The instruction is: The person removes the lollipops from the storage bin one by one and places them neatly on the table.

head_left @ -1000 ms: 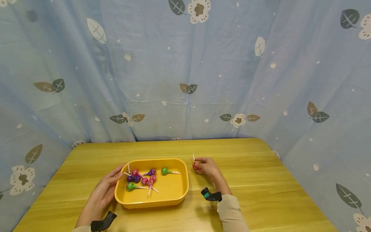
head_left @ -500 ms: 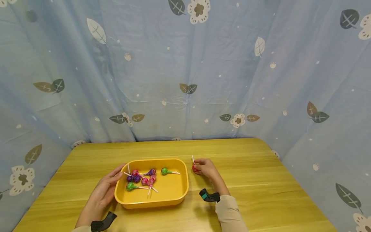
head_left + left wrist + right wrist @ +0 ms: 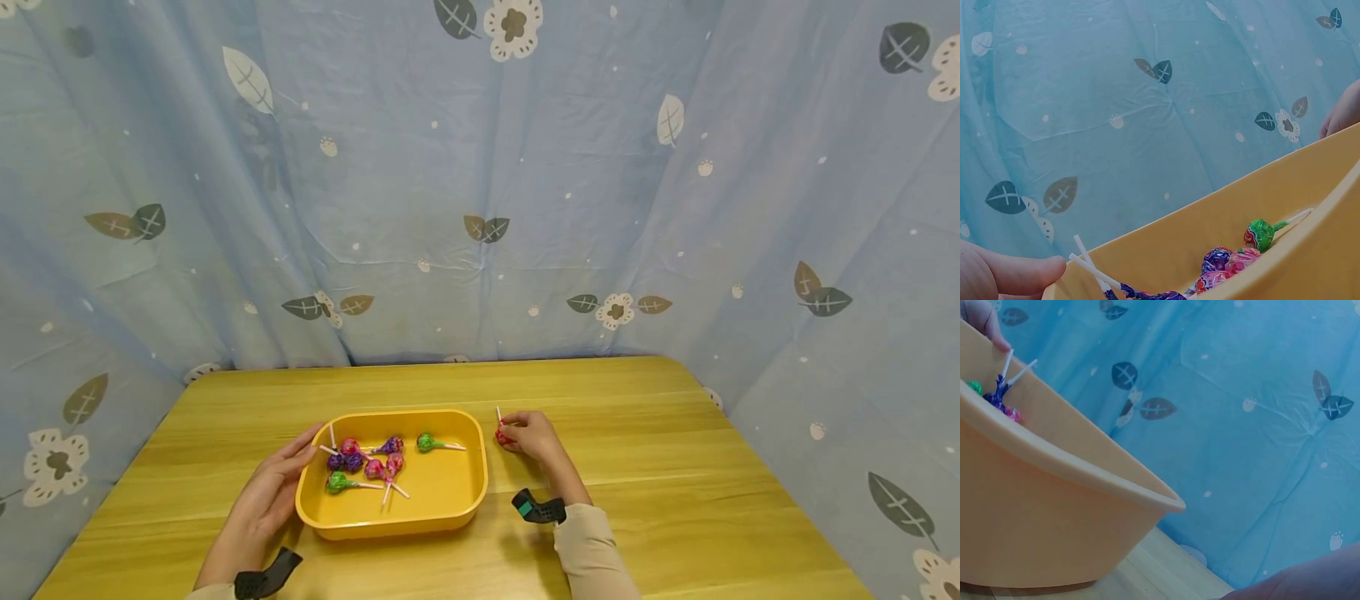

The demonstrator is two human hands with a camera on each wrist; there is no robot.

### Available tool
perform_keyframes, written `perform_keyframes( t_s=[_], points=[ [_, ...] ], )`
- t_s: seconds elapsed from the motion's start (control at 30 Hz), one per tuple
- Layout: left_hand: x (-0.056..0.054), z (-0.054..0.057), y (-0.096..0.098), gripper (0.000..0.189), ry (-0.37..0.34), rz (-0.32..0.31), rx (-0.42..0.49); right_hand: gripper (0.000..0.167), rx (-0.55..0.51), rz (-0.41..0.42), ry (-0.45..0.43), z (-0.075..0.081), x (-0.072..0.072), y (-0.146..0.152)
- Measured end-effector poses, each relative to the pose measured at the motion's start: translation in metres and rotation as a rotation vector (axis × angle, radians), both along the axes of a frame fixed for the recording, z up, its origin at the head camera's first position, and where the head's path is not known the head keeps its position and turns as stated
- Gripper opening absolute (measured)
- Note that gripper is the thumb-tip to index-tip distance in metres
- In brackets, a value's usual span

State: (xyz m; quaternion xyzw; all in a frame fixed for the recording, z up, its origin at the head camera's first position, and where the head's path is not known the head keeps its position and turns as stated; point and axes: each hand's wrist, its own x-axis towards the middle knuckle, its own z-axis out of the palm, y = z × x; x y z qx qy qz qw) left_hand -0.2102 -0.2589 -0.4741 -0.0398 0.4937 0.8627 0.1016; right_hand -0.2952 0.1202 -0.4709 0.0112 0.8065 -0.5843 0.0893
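Observation:
A yellow plastic bin (image 3: 392,529) with rounded corners stands on the wooden table, left of centre. Several wrapped lollipops lie in it: a green lollipop (image 3: 426,442) at the back right, a second green lollipop (image 3: 339,482) at the left, purple (image 3: 354,462) and pink ones (image 3: 375,469) between. My left hand (image 3: 272,487) holds the bin's left end, its thumb (image 3: 1047,272) right at the rim in the left wrist view. Right of the bin, my right hand (image 3: 534,437) pinches a red lollipop (image 3: 502,434), stick up, close over the table. The right wrist view leaves this lollipop out.
The wooden table (image 3: 675,483) has rounded back corners and extends well to the right of the bin. A blue patterned curtain (image 3: 405,183) hangs behind it and along both sides. Black wrist straps (image 3: 538,507) sit on both wrists.
My right hand and the red lollipop have come slightly lower and nearer to me. The left hand, the bin and the lollipops in it have stayed in place.

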Motion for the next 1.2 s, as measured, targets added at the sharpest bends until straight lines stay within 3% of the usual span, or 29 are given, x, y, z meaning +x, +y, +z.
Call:
perform_keyframes(
  t_s=[0.77,1.2],
  points=[
    [0.001,-0.002,-0.002,0.037,0.006,0.000,0.005,0.021,0.063,-0.030,0.025,0.001,0.003,-0.003],
    [0.001,0.002,0.000,0.033,-0.018,0.002,0.002,0.035,0.128,0.006,0.020,0.009,0.005,0.001]
  ],
)
